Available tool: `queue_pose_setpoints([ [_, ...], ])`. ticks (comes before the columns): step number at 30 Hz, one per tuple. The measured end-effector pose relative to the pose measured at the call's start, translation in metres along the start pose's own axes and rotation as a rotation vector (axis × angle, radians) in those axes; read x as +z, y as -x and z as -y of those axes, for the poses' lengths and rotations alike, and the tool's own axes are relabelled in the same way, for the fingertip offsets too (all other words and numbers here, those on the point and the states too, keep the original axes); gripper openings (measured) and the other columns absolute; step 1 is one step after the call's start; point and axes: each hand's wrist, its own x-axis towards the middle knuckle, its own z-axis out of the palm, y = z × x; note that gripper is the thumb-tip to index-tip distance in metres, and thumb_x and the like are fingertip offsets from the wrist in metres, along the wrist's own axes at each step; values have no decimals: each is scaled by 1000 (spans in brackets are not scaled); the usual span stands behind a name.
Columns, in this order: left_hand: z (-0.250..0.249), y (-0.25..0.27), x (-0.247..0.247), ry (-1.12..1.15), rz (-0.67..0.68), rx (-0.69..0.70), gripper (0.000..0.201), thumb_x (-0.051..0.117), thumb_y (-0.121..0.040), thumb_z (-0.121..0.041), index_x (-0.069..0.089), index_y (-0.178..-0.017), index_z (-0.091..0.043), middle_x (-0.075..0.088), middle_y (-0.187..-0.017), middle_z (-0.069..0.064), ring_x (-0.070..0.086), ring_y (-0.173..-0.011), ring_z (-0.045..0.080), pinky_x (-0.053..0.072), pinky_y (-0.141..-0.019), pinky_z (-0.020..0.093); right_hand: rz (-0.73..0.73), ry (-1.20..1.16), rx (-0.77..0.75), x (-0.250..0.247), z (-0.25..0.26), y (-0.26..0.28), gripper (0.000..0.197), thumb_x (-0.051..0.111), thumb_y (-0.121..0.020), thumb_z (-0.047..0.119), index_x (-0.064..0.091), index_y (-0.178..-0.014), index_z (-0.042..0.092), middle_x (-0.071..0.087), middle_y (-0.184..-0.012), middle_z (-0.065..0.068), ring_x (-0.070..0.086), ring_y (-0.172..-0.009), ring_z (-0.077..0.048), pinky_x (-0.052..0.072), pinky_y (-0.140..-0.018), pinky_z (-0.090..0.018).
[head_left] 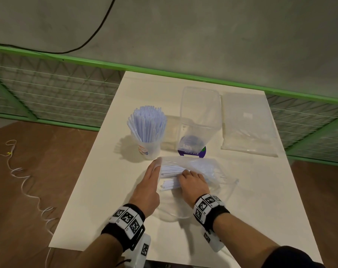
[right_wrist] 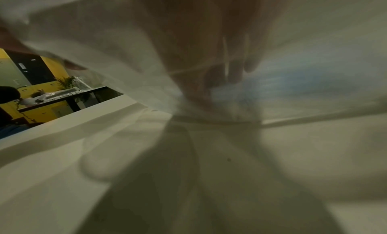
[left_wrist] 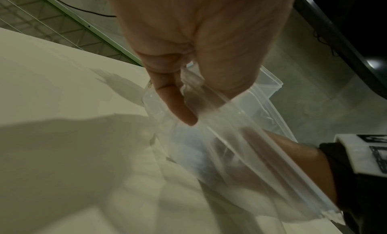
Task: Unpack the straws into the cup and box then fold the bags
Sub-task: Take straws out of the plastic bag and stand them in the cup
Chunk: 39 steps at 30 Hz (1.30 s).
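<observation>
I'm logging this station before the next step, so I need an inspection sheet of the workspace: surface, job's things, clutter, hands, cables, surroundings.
Surface: white table, bare near the front edge.
Job's things: cup upright, full of straws; clear box standing, no straws in it; open bag lying in front of it, holding a straw bundle; flat bag at the right, contents unclear.
Clutter: nothing seen.
Hands: left hand pinches the bag's mouth; right hand reaches inside the bag, fingers curled on the bundle.
Cables: black cable on the grey floor; white cord coiled on the brown floor at the left.
Surroundings: green mesh fence beyond the table.
</observation>
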Motion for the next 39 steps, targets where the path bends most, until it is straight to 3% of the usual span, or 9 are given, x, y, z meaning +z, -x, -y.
queue_pose_setpoints([
  [5, 0, 0, -1, 7, 11, 1, 107, 38, -70, 21, 9, -158, -32, 1, -161, -28, 33, -142, 6, 42, -108, 30, 16, 4, 2, -2, 0, -4, 40, 45, -91, 10, 47, -131, 16, 48, -140, -7, 44, -129, -28, 31, -108, -39],
  [12, -1, 0, -2, 1, 5, 6, 107, 38, -71, 23, 10, -158, -32, 1, -161, -28, 28, -143, 1, 39, -109, 24, 23, -2, 8, -5, 1, -7, 38, 45, -93, 15, 49, -130, 18, 54, -132, -4, 47, -127, -24, 32, -106, -36],
  [19, -3, 2, -5, 16, 7, -4, 107, 39, -72, 22, 7, -159, -32, 1, -163, -25, 26, -146, 4, 36, -111, 24, 117, 55, -14, -8, 3, -8, 41, 57, -87, 32, 54, -125, 17, 54, -129, -4, 46, -125, -26, 32, -106, -40],
  [22, -4, 2, -5, 23, 11, 0, 108, 38, -70, 22, 8, -159, -32, 2, -163, -23, 28, -145, 6, 37, -110, 24, 138, 100, -37, -9, 3, -6, 33, 55, -87, 30, 57, -119, 20, 58, -122, -2, 50, -121, -26, 34, -103, -41],
  [24, -5, 2, -5, 27, 17, 5, 108, 39, -70, 22, 9, -159, -31, 2, -163, -23, 30, -145, 8, 40, -109, 26, 151, 122, -50, -10, 5, -4, 29, 53, -89, 25, 57, -118, 20, 61, -120, -2, 52, -119, -27, 33, -103, -43],
  [27, -7, 2, -6, 33, 25, -4, 108, 40, -71, 21, 7, -159, -32, 1, -163, -23, 31, -144, 8, 38, -106, 21, 169, 129, -50, -12, 8, -3, 27, 47, -93, 22, 56, -119, 18, 63, -118, -5, 55, -116, -28, 31, -104, -45],
  [34, -7, 3, -8, 33, 57, -20, 107, 40, -73, 22, 6, -158, -33, -1, -162, -27, 40, -138, 8, 37, -90, 12, 181, 121, -108, -18, 4, 9, 26, 48, -84, 27, 63, -104, 20, 63, -109, -3, 54, -111, -27, 32, -102, -45],
  [39, -6, 1, -7, 22, 61, -22, 108, 39, -71, 22, 6, -158, -33, -1, -162, -27, 37, -140, 8, 44, -99, 22, 204, 99, -140, -19, -1, 17, 28, 52, -82, 25, 54, -110, 20, 61, -110, -3, 55, -110, -28, 33, -99, -46],
])
